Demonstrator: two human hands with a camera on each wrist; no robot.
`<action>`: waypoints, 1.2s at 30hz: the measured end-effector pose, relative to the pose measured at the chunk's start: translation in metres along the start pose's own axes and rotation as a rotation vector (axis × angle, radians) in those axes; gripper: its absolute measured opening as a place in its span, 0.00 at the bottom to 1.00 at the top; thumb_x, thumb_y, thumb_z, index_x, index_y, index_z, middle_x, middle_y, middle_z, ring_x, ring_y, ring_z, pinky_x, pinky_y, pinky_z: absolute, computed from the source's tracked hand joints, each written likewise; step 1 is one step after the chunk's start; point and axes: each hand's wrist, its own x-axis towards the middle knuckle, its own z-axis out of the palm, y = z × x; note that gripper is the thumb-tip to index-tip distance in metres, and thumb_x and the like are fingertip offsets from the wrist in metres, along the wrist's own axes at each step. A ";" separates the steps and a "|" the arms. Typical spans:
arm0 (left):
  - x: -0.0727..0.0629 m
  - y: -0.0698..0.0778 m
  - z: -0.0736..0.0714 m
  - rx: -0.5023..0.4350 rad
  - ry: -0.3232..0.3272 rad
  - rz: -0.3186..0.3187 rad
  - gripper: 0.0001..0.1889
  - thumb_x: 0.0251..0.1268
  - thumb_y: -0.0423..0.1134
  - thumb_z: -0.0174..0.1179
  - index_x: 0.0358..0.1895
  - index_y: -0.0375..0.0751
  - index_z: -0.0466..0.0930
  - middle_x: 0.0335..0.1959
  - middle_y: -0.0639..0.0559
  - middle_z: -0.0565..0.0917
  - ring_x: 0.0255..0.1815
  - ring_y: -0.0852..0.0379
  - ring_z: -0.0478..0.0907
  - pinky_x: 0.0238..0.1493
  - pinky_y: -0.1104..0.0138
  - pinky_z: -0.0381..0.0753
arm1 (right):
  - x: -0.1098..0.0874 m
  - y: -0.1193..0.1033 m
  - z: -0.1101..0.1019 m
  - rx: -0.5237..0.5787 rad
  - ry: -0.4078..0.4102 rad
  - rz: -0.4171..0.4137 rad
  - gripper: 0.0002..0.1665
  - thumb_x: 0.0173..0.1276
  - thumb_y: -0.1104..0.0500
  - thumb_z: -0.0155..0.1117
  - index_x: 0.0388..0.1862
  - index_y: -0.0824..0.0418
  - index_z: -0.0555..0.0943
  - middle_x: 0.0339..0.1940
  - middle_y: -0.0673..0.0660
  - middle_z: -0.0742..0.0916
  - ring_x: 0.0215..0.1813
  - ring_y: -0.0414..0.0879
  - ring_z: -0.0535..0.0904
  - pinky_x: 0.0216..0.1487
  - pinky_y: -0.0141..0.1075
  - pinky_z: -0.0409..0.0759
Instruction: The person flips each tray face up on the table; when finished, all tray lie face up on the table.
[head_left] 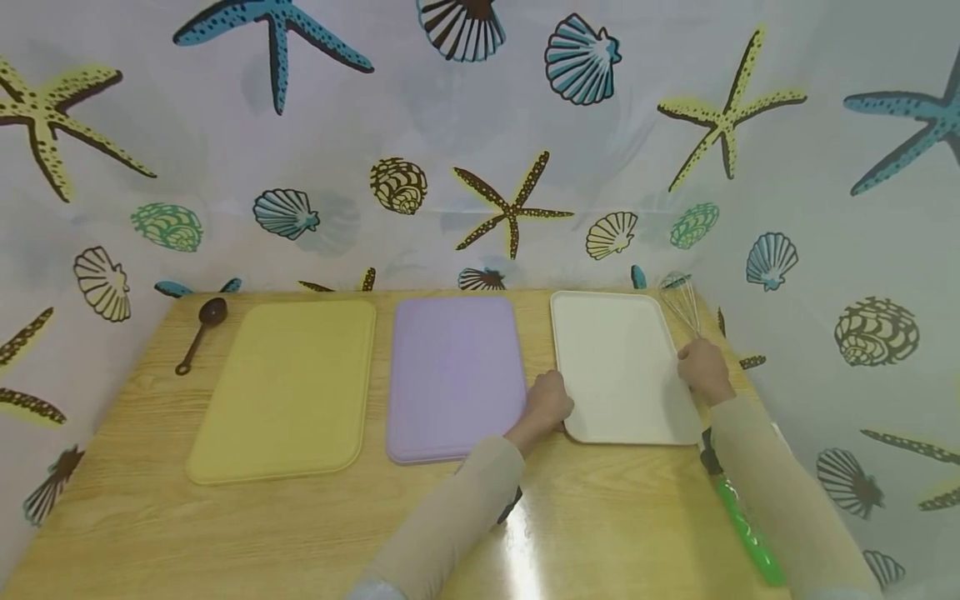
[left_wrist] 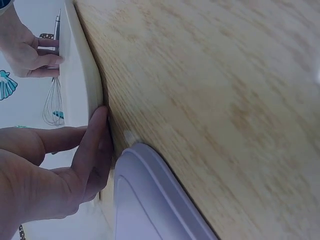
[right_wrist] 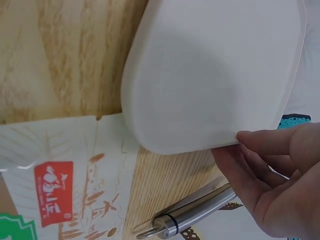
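A white tray (head_left: 618,367) lies between my two hands on the right side of the table. With thumb and fingers my left hand (head_left: 550,400) pinches its left rim near the front corner, as the left wrist view also shows. The opposite rim is pinched by my right hand (head_left: 705,371), with the thumb on top and fingers below in the right wrist view. Whether the tray is fully resting on the wood, I cannot tell. Just left of my left hand sits a purple tray (head_left: 456,375). A metal whisk (head_left: 681,304) lies beyond my right hand, its handle (right_wrist: 200,207) beside the tray.
Farther left is a yellow tray (head_left: 288,392), with a dark brown spoon (head_left: 201,329) beyond it. A printed package with a green end (head_left: 750,533) lies along the right edge, partly under my right forearm. Shell-patterned cloth (head_left: 420,242) encloses the wooden table's back and sides.
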 end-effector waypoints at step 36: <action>-0.037 -0.150 -0.144 0.285 0.218 0.028 0.35 0.70 0.45 0.56 0.71 0.25 0.57 0.69 0.25 0.59 0.67 0.28 0.60 0.63 0.42 0.68 | -0.039 -0.155 0.076 0.026 0.131 -0.320 0.24 0.70 0.63 0.54 0.63 0.70 0.73 0.56 0.70 0.81 0.52 0.61 0.78 0.46 0.48 0.82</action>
